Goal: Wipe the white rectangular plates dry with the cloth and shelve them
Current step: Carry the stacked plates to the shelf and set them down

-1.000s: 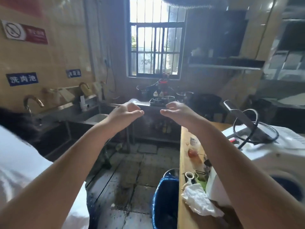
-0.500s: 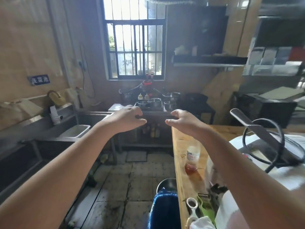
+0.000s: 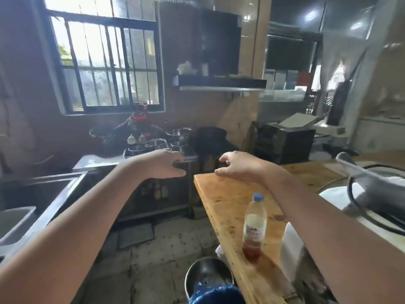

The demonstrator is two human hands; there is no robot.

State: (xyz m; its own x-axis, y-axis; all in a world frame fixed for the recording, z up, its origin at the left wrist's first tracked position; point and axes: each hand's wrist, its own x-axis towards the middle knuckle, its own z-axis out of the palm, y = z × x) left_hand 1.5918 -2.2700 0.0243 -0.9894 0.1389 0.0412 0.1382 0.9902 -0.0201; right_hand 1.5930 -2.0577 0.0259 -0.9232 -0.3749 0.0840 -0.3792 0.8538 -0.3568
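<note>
Near worktop (image 3: 221,194) end, left hand (image 3: 163,164) and right hand (image 3: 240,165) held out, fingers (image 3: 226,159) loose, empty; careless right forearm (image 3: 306,205) could topple bottle (image 3: 254,224).

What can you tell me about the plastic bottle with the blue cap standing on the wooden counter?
The clear plastic bottle stands upright near the left edge of the light wooden counter. It has a blue screw cap, a pale label with dark print round its middle, and a little reddish-brown liquid at the bottom. Its cap is on. Nothing but the counter touches it.
</note>
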